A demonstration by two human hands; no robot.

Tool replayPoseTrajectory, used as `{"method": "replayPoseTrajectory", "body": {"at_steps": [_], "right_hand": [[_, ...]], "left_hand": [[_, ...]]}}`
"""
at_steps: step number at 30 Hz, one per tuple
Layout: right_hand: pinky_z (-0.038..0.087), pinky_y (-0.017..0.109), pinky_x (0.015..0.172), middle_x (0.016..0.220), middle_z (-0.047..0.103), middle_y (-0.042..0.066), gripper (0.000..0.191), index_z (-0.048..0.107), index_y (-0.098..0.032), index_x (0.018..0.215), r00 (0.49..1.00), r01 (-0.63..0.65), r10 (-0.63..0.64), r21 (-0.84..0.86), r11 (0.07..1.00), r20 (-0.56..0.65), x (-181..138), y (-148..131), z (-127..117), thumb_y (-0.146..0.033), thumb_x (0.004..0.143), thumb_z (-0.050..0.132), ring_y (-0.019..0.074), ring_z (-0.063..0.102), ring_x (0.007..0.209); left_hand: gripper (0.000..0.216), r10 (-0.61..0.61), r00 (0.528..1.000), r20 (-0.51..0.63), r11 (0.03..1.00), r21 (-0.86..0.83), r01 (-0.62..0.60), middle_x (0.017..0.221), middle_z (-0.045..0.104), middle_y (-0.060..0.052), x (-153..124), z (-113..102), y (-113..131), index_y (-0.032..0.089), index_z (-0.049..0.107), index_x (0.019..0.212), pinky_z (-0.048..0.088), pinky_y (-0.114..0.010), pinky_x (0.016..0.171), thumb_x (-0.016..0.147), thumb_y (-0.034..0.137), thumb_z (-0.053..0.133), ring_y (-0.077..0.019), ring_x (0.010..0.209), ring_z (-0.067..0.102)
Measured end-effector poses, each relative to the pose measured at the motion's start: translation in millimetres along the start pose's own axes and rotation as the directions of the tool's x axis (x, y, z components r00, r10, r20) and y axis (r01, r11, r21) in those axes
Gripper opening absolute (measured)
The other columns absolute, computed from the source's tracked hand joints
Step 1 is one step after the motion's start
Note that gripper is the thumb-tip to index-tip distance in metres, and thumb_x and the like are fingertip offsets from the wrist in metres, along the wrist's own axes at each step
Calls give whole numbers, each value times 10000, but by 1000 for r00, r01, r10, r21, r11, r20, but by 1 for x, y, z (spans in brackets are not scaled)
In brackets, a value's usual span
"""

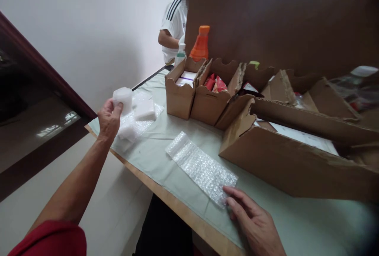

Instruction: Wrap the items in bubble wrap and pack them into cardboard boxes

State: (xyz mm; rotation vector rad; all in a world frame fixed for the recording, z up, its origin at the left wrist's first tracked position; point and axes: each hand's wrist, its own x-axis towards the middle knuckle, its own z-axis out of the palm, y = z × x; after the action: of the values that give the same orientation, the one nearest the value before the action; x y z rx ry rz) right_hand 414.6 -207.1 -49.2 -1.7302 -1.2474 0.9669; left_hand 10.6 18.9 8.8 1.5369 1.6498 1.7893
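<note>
My left hand (pixel 109 119) holds a small white foam block (pixel 123 98) lifted above a pile of similar foam pieces (pixel 141 112) at the table's far left end. A strip of clear bubble wrap (pixel 201 167) lies flat on the pale green table cover (pixel 166 149). My right hand (pixel 251 216) rests on the table with its fingertips pressing the near end of that strip. An open brown cardboard box (pixel 296 157) lies just beyond the strip, to the right.
Small open cardboard boxes (pixel 204 94) with packets and white cartons stand in a row behind. An orange bottle (pixel 200 43) and a clear bottle (pixel 180 54) stand farther back. A person in a white shirt (pixel 173 23) stands at the table's far end. A tall cardboard sheet (pixel 281 19) rises behind.
</note>
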Motion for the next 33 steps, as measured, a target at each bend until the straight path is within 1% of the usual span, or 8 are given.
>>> {"method": "replayPoseTrajectory", "body": {"at_steps": [5,8,11,15,22,24,29,33], "right_hand": [[635,318,796,1119,796,82,336,822,-262,1026,979,198,-194,-83,977,54,9,-39,9,-506,834,694,253,764,940],[629,383,830,1139,782,69,349,784,-272,1132,906,413,-403,-70,908,126,30,-92,27,-462,855,692,221,745,848],[605,426,892,1259,739,65,416,711,-275,1270,794,581,-584,74,811,169,56,-151,52,-402,875,685,227,722,978],[537,471,1046,1424,648,33,484,629,-294,1372,608,731,-780,277,623,150,76,-223,84,-367,895,664,267,622,1277],[456,417,1151,1566,523,-47,575,575,-276,1400,356,904,-930,220,367,88,112,-302,113,-282,826,608,246,399,1503],[441,423,1171,1573,518,-30,608,567,-267,1417,360,891,-926,251,378,115,127,-290,127,-278,810,611,241,387,1511],[441,539,1155,1562,531,79,626,582,-235,1418,581,667,-706,261,698,405,146,-203,176,-349,814,696,309,423,1488],[601,454,881,1294,703,152,698,529,-174,1472,716,341,-375,174,924,589,127,-148,182,-290,802,689,225,727,937]], "left_hand": [[251,-336,893,300,724,-524,449,852,770,-48,-68,-39,21,176,746,911,579,-341,841,749,367,769,-255,905,737],[217,-534,698,478,418,-568,709,918,812,-52,-125,-55,16,190,779,925,603,-382,877,757,327,764,-261,885,764],[305,-495,534,685,98,-566,818,1127,806,-101,-175,-61,12,176,790,1065,586,-412,966,818,338,713,-287,1034,763],[480,-284,543,790,-101,-588,803,1405,667,-177,-197,-56,17,152,708,1299,522,-471,1076,874,363,633,-332,1270,665],[497,-280,666,691,-45,-703,710,1490,601,-169,-165,-50,23,178,676,1333,401,-543,1193,871,356,630,-366,1406,542],[498,-324,661,677,-55,-711,701,1466,628,-148,-167,-50,16,189,674,1342,421,-514,1183,876,361,637,-356,1356,590],[333,-497,518,696,-165,-662,731,1203,779,-88,-193,-50,-10,201,758,1175,430,-477,1174,869,270,644,-313,1228,678],[316,-569,481,667,-151,-660,736,1085,802,-66,-203,-49,-6,225,767,1144,471,-452,1134,845,224,666,-290,1179,700]]}}
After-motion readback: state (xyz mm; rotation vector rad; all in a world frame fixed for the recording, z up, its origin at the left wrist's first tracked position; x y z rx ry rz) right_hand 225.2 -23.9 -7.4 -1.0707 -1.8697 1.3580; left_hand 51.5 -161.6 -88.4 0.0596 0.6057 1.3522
